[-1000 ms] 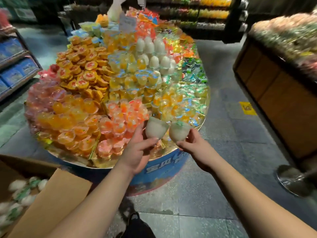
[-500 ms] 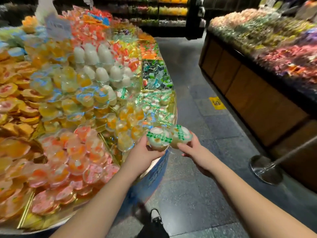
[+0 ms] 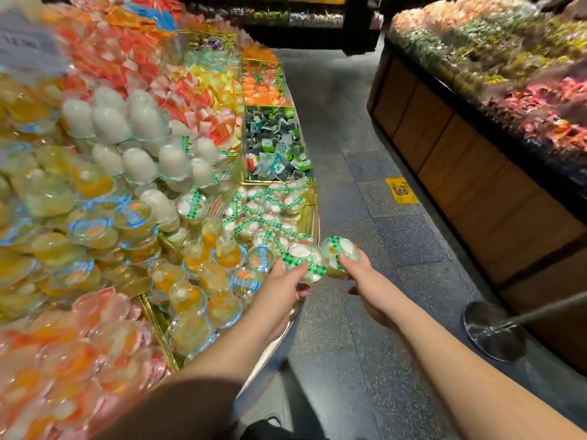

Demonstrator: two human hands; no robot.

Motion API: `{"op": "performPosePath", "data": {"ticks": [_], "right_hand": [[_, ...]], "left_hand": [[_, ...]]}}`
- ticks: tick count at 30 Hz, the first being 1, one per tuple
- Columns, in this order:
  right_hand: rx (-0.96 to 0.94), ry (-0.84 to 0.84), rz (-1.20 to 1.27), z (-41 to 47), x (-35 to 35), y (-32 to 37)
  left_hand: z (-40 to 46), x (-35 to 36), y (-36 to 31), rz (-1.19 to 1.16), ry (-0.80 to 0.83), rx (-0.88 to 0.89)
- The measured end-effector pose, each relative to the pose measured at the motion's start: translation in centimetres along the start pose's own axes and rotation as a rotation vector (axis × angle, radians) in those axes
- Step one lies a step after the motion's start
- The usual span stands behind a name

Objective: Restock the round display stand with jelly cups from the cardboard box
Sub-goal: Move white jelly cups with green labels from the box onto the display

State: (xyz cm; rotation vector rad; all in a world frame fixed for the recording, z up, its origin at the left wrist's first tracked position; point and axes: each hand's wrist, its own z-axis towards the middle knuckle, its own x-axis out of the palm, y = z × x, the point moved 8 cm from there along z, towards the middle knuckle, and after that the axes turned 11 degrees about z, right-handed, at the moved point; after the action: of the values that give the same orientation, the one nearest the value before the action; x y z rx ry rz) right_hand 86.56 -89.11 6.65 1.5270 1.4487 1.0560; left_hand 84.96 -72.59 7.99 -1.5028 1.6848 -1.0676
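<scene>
Green-checked foil lids face the camera on two clear plastic cups, the left fingers [image 3: 298, 268] curled round one cup [image 3: 305, 261] and the right fingers [image 3: 346, 260] pinching the other [image 3: 341, 254], both held at the stand's [image 3: 313, 214] rim just beside the tray of matching cups [image 3: 266, 214]. To place them well, I would lower each lid-up into a gap among those round, slippery domes and let go only once it sits steady. No box is in view.
</scene>
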Motion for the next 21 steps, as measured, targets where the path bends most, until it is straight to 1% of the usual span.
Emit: {"op": "performPosePath", "data": {"ticks": [2, 5, 8, 11, 12, 13, 14, 15, 16, 17, 18, 20, 21], "right_hand": [[0.021, 0.012, -0.013, 2.2, -0.6, -0.3], [0.073, 0.041, 0.049, 5.5, -1.5, -1.1], [0.122, 0.118, 0.077, 9.5, -2.5, -1.5], [0.177, 0.217, 0.076, 13.7, -3.4, -1.4], [0.213, 0.245, 0.083, 15.2, -3.7, -1.5], [0.249, 0.268, 0.090, 16.7, -4.1, -1.5], [0.285, 0.284, 0.096, 18.4, -4.5, -1.9], [0.315, 0.303, 0.087, 20.0, -4.7, -2.1], [0.335, 0.318, 0.060, 21.5, -4.8, -2.3], [0.349, 0.326, 0.024, 22.9, -5.0, -2.3], [0.361, 0.332, -0.008, 24.2, -4.9, -2.4], [0.413, 0.339, -0.025, 26.4, -4.7, -3.1], [0.450, 0.330, -0.001, 27.1, -4.3, -3.3]], "left_hand": [[1.8, 0.5, 0.4, -0.062, -0.047, -0.048], [4.7, 1.5, 1.2, -0.144, -0.084, -0.093], [7.6, 2.9, 1.3, -0.184, -0.115, -0.128], [11.0, 3.7, 1.9, -0.286, -0.223, -0.219], [12.2, 3.9, 2.0, -0.285, -0.263, -0.237], [13.7, 4.2, 2.4, -0.248, -0.279, -0.233], [14.4, 4.3, 2.3, -0.237, -0.335, -0.250], [15.3, 4.5, 2.6, -0.258, -0.354, -0.253], [16.2, 4.8, 2.8, -0.214, -0.363, -0.262], [17.1, 4.9, 3.1, -0.154, -0.390, -0.295], [17.7, 4.9, 2.5, -0.065, -0.433, -0.272], [19.4, 3.7, 3.6, -0.018, -0.525, -0.343], [20.0, 2.7, 4.6, 0.111, -0.596, -0.402]]}}
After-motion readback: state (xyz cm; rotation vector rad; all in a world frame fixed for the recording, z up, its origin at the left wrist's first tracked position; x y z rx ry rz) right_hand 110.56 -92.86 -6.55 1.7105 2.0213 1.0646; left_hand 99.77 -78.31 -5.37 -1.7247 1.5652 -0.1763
